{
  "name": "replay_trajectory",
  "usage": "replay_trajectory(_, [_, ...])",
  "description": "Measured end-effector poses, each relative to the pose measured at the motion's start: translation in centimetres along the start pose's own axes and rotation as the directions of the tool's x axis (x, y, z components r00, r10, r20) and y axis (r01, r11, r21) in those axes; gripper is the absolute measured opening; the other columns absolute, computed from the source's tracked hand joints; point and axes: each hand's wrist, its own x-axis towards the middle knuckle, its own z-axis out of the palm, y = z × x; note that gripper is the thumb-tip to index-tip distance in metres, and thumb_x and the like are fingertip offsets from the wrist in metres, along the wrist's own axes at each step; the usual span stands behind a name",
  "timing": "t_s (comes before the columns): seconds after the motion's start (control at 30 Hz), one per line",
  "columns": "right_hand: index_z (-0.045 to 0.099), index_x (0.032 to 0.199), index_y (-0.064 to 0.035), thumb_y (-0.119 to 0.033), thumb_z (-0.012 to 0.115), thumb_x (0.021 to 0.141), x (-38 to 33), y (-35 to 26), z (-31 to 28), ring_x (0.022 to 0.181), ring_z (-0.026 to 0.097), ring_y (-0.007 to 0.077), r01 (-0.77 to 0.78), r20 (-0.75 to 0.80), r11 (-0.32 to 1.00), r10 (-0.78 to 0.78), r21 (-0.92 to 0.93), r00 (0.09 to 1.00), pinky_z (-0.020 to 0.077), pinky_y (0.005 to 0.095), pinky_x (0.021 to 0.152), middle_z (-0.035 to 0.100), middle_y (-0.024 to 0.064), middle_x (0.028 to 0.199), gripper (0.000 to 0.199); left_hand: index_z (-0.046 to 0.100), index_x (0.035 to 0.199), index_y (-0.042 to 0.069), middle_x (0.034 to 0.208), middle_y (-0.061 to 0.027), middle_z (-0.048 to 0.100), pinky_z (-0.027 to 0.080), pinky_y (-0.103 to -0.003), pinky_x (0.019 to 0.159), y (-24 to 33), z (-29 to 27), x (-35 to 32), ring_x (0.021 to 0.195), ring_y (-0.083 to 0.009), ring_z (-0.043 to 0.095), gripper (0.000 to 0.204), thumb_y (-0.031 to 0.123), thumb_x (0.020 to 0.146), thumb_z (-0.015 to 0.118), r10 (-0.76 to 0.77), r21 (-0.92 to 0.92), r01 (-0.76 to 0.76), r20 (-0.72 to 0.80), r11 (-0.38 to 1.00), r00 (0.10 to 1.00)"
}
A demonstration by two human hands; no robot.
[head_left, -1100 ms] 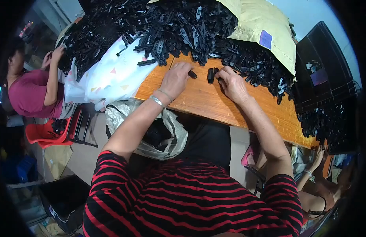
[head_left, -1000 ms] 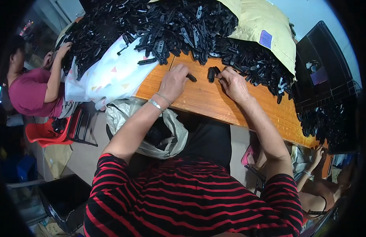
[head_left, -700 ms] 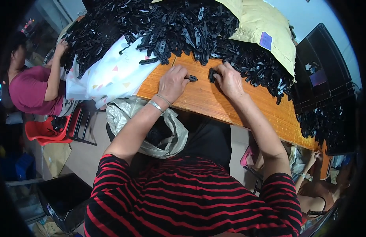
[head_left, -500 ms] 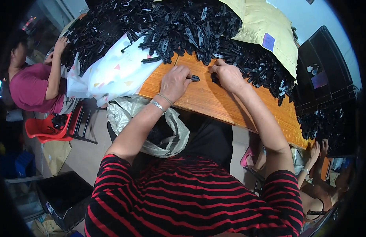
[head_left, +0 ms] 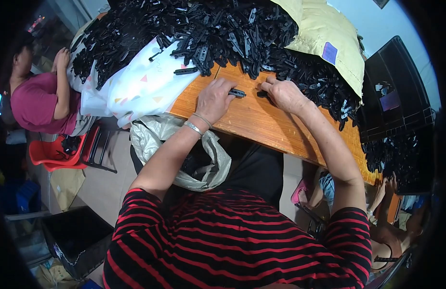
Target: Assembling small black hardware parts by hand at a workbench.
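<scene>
Over the wooden table my left hand (head_left: 215, 100) pinches a narrow black plastic piece (head_left: 238, 93), which sticks out to the right past the fingertips. A short gap away, my right hand (head_left: 284, 93) has its fingers closed on a small dark piece (head_left: 263, 94), mostly hidden beneath them. A large heap of similar black plastic pieces (head_left: 232, 36) lies just beyond both hands. One loose black piece (head_left: 185, 71) rests on a white plastic sheet with coloured triangles (head_left: 141, 94), left of my left hand.
The wooden table's (head_left: 261, 126) edge crosses in front of me. A pale woven sack (head_left: 216, 166) hangs at my lap. A yellowish sack (head_left: 324, 31) lies on the heap. One person (head_left: 40, 106) sits at the left, another person (head_left: 389, 236) at the lower right. A black crate (head_left: 78, 241) stands on the floor.
My right hand has shifted very slightly, its fingers still low near the table. The left hand keeps its black piece in almost the same place. The person at the left has moved their hands.
</scene>
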Motion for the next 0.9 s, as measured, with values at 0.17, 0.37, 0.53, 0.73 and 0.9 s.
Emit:
replay_trajectory(0.17, [0.055, 0.098, -0.0063, -0.005, 0.056, 0.075, 0.2, 0.7, 0.5, 0.076, 0.062, 0.0344, 0.021, 0.019, 0.999, -0.022, 0.042, 1.000, 0.0507, 0.0432, 0.065, 0.059, 0.0146, 0.088, 0.023, 0.060, 0.099, 0.006, 0.092, -0.0093, 0.058, 0.047, -0.037, 0.074, 0.0, 0.2, -0.1, 0.089, -0.0291, 0.057, 0.028, 0.007, 0.073, 0.069, 0.000, 0.003, 0.000, 0.000, 1.000, 1.000])
replay_trajectory(0.37, [0.054, 0.087, -0.0004, 0.001, 0.054, 0.073, -0.3, -0.1, -0.3, 0.068, 0.059, 0.0281, -0.024, -0.295, 0.956, 0.114, 0.294, 0.949, 0.0486, 0.0327, 0.062, 0.057, 0.0124, 0.078, 0.014, 0.060, 0.096, 0.006, 0.092, -0.0089, 0.057, 0.047, -0.037, 0.073, -0.3, 0.2, -0.2, 0.090, -0.0287, 0.057, 0.025, 0.008, 0.073, 0.069, -0.031, 0.014, 0.031, -0.021, 0.999, 0.999])
replay_trajectory(0.53, [0.055, 0.087, -0.0009, -0.002, 0.060, 0.078, -1.5, -3.7, 2.7, 0.068, 0.058, 0.0148, -0.132, -0.265, 0.656, 0.470, 0.743, 0.842, 0.0464, 0.0288, 0.060, 0.060, 0.0074, 0.080, 0.010, 0.059, 0.093, 0.007, 0.089, -0.0082, 0.058, 0.048, -0.037, 0.069, 0.1, 0.0, -0.1, 0.083, -0.0291, 0.059, 0.022, 0.009, 0.074, 0.070, -0.111, -0.005, 0.111, 0.003, 0.994, 0.994])
replay_trajectory(0.73, [0.061, 0.081, -0.0015, -0.005, 0.069, 0.076, -2.5, -7.3, 4.4, 0.067, 0.059, 0.0211, -0.223, -0.259, 0.775, 0.445, 0.591, 0.857, 0.0467, 0.0301, 0.059, 0.060, 0.0105, 0.081, 0.010, 0.060, 0.091, 0.007, 0.085, -0.0079, 0.062, 0.049, -0.035, 0.066, 0.1, -0.4, -0.2, 0.077, -0.0283, 0.062, 0.022, 0.011, 0.073, 0.071, -0.156, -0.096, 0.155, 0.003, 0.983, 0.988])
replay_trajectory(0.9, [0.059, 0.089, 0.0016, -0.010, 0.066, 0.082, -2.3, -6.6, 2.5, 0.075, 0.061, 0.0201, -0.237, -0.278, 0.718, 0.520, 0.655, 0.807, 0.0495, 0.0316, 0.066, 0.062, 0.0095, 0.085, 0.015, 0.064, 0.089, 0.007, 0.083, -0.0079, 0.063, 0.049, -0.032, 0.065, 1.7, -1.4, 0.4, 0.076, -0.0255, 0.063, 0.020, 0.011, 0.071, 0.072, -0.153, -0.217, 0.169, 0.089, 0.962, 0.984])
